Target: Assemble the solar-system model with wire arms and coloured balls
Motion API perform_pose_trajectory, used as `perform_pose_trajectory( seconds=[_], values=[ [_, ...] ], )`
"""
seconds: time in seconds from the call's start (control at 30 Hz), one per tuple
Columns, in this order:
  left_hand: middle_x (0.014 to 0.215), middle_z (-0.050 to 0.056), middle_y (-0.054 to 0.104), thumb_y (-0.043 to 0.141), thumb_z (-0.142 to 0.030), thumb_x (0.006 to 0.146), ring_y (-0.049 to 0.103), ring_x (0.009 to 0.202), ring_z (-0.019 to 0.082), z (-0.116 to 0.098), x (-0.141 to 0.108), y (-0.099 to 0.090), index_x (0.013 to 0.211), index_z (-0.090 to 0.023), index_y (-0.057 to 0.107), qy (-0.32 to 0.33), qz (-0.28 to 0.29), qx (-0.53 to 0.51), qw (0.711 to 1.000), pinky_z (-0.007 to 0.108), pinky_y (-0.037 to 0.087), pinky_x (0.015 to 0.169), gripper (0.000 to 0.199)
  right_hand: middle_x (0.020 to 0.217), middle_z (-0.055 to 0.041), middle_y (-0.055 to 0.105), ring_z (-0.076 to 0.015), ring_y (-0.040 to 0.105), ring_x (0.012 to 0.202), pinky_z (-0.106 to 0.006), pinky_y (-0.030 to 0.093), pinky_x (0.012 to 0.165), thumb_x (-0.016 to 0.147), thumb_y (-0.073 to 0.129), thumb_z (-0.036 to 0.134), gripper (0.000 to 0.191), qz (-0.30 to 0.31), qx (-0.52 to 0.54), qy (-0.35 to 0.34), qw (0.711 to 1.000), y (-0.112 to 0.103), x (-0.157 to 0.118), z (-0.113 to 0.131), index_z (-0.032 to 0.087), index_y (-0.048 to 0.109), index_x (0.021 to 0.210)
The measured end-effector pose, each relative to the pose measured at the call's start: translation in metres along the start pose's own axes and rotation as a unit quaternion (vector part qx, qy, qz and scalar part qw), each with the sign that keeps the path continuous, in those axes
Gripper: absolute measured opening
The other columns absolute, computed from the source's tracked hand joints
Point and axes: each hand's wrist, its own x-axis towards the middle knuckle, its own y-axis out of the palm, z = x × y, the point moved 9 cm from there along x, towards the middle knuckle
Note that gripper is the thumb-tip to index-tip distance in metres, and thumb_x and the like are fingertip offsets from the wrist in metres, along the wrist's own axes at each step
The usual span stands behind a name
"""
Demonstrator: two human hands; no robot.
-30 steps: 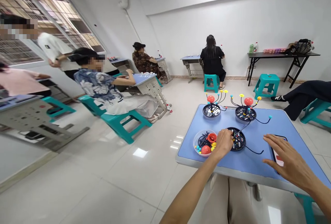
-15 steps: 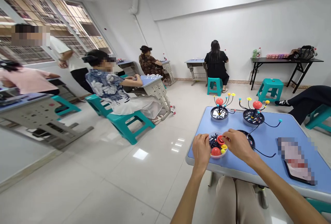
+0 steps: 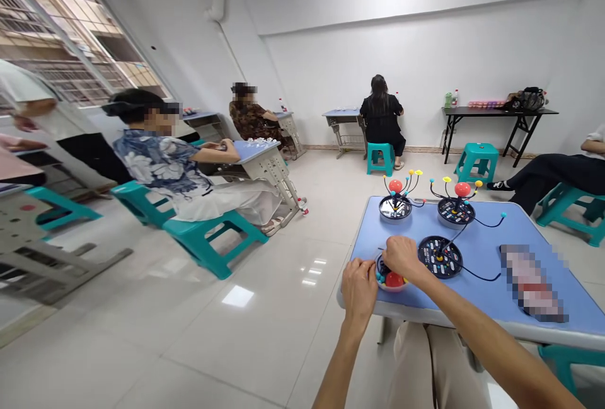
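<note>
While the left hand [image 3: 359, 289] and right hand [image 3: 401, 258] sit close together over the clear plastic bowl [image 3: 388, 289] at the blue table's [image 3: 378, 239] near edge, any grip is hidden. Red ball [image 3: 394, 279] looks light, rollable: take it by the sides. Left forearm [image 3: 343, 365] rises straight; right forearm [image 3: 477, 327] angles in. Black round base [image 3: 440, 256] lies just right.

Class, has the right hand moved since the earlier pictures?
Yes, leftward: the right hand has come off the edge of the black tray and now sits over the clear bowl.
</note>
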Motion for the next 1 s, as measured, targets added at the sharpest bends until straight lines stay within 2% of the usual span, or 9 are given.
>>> perform_pose_trajectory(
  seconds=[0.1,0.17,0.23,0.3,0.37,0.47,0.6,0.73,1.0],
  values=[
    [0.084,0.007,0.064,0.049,-0.02,0.091,0.058,0.088,0.024,-0.006,0.004,-0.006,0.091,-0.02,0.072,0.003,-0.002,0.008,1.0,0.037,0.044,0.082,0.023,0.088,-0.0147,0.075,-0.0229,0.071,0.083,-0.027,0.048,0.067,0.092,0.043,0.023,0.032,-0.053,0.052,0.005,0.997,-0.026,-0.009,-0.024,0.014,0.072,0.085],
    [0.084,0.007,0.064,0.048,-0.021,0.092,0.057,0.088,0.023,-0.016,0.008,-0.009,0.09,-0.021,0.071,0.019,-0.009,0.011,1.0,0.036,0.044,0.083,0.023,0.084,-0.0089,0.075,-0.0169,0.07,0.073,-0.023,0.048,0.063,0.095,0.038,0.027,0.034,-0.088,0.127,-0.001,0.988,-0.042,-0.018,-0.043,0.016,0.069,0.085],
    [0.086,0.007,0.064,0.046,-0.021,0.093,0.057,0.087,0.022,-0.03,0.014,-0.005,0.09,-0.021,0.07,0.043,0.002,0.02,0.999,0.035,0.043,0.083,0.025,0.073,-0.0059,0.073,-0.0144,0.064,0.054,-0.022,0.045,0.049,0.091,0.044,0.033,0.031,-0.121,0.318,0.015,0.94,-0.054,-0.029,-0.069,0.016,0.066,0.078],
    [0.09,0.007,0.064,0.044,-0.017,0.093,0.057,0.09,0.022,-0.042,0.021,0.007,0.094,-0.022,0.07,0.06,0.041,0.053,0.996,0.034,0.043,0.082,0.026,0.062,-0.0034,0.068,-0.0125,0.056,0.041,-0.022,0.04,0.04,0.085,0.052,0.04,0.029,-0.127,0.462,0.028,0.877,-0.056,-0.039,-0.087,0.017,0.062,0.071],
    [0.094,0.007,0.065,0.043,-0.012,0.092,0.058,0.093,0.021,-0.05,0.028,0.022,0.099,-0.023,0.069,0.065,0.084,0.094,0.99,0.033,0.042,0.083,0.029,0.059,-0.0018,0.066,-0.0115,0.052,0.039,-0.023,0.039,0.039,0.079,0.058,0.043,0.027,-0.12,0.534,0.022,0.837,-0.053,-0.047,-0.094,0.018,0.06,0.068],
    [0.096,0.011,0.064,0.043,-0.015,0.093,0.059,0.094,0.024,-0.057,0.036,0.037,0.096,-0.018,0.07,0.051,0.114,0.132,0.983,0.035,0.042,0.081,0.027,0.062,-0.0013,0.066,-0.0116,0.053,0.042,-0.024,0.043,0.043,0.075,0.061,0.043,0.026,-0.112,0.586,0.002,0.803,-0.048,-0.054,-0.095,0.019,0.058,0.068],
    [0.096,0.018,0.064,0.046,-0.02,0.091,0.062,0.09,0.029,-0.06,0.044,0.047,0.088,-0.01,0.071,0.012,0.129,0.151,0.98,0.036,0.044,0.073,0.026,0.054,0.002,0.06,-0.0099,0.047,0.04,-0.022,0.037,0.041,0.078,0.058,0.04,0.023,-0.096,0.579,-0.005,0.81,-0.036,-0.057,-0.088,0.019,0.057,0.068],
    [0.091,0.018,0.065,0.048,-0.016,0.088,0.065,0.079,0.026,-0.058,0.048,0.054,0.081,-0.01,0.071,-0.017,0.147,0.139,0.979,0.034,0.044,0.067,0.025,0.054,0.0014,0.061,-0.009,0.045,0.04,-0.02,0.032,0.039,0.08,0.055,0.035,0.019,-0.082,0.563,-0.011,0.822,-0.024,-0.057,-0.079,0.018,0.059,0.071],
    [0.088,0.011,0.068,0.052,-0.023,0.086,0.064,0.081,0.021,-0.044,0.046,0.042,0.077,-0.015,0.069,-0.03,0.108,-0.004,0.994,0.03,0.044,0.073,0.02,0.057,0.001,0.063,-0.0098,0.048,0.04,-0.021,0.037,0.036,0.076,0.054,0.033,0.015,-0.084,0.604,0.003,0.793,-0.012,-0.053,-0.084,0.018,0.056,0.075]
  ],
)
